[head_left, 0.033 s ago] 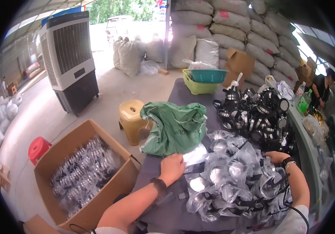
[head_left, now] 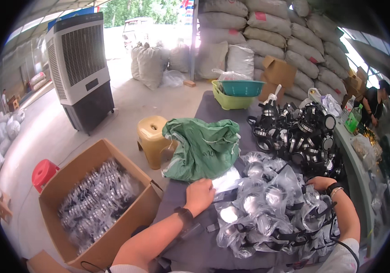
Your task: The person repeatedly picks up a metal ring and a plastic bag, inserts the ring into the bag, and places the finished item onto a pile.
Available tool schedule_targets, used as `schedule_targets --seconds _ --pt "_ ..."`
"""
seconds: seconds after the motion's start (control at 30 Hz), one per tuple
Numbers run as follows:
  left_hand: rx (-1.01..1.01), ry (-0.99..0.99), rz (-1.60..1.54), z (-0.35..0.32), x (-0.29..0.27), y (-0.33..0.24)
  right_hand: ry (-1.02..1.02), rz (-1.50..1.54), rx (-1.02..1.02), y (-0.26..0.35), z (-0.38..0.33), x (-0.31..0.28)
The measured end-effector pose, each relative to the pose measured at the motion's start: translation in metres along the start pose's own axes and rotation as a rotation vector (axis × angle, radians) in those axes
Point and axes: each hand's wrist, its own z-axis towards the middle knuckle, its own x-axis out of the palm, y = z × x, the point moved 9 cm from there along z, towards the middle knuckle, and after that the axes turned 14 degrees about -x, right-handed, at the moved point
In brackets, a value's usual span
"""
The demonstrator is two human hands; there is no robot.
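My left hand (head_left: 199,196) has curled fingers at the near edge of some flat clear plastic bags (head_left: 227,181). What its fingertips grip, if anything, is hidden. My right hand (head_left: 321,183) reaches over the right side of a heap of bagged silver discs with black straps (head_left: 274,196). Its fingers are bent together at the wrapping of one piece, and I cannot make out what lies between them. Beyond that heap lies a pile of unbagged black-and-silver round pieces with straps (head_left: 297,141). A green woven sack (head_left: 204,150) slumps just past my left hand.
Left of the table stands an open cardboard box (head_left: 145,207) full of bagged pieces. Nearby are a yellow stool (head_left: 149,132), a red stool (head_left: 44,173) and an air cooler (head_left: 83,68). Basins (head_left: 236,98) sit at the table's far end. A person (head_left: 374,107) is at right.
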Motion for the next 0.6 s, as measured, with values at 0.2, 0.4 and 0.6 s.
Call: schedule_targets --seconds 0.2,0.4,0.6 --pt "-0.001 -0.023 -0.039 0.001 0.001 0.003 -0.155 0.008 0.132 0.01 -0.001 -0.026" --pt "-0.016 -0.01 -0.061 -0.001 -0.002 0.004 -0.69 0.276 0.315 -0.01 -0.035 -0.06" --pt "0.028 -0.065 -0.08 -0.004 -0.005 0.002 -1.31 0.597 0.194 -0.032 -0.094 -0.087"
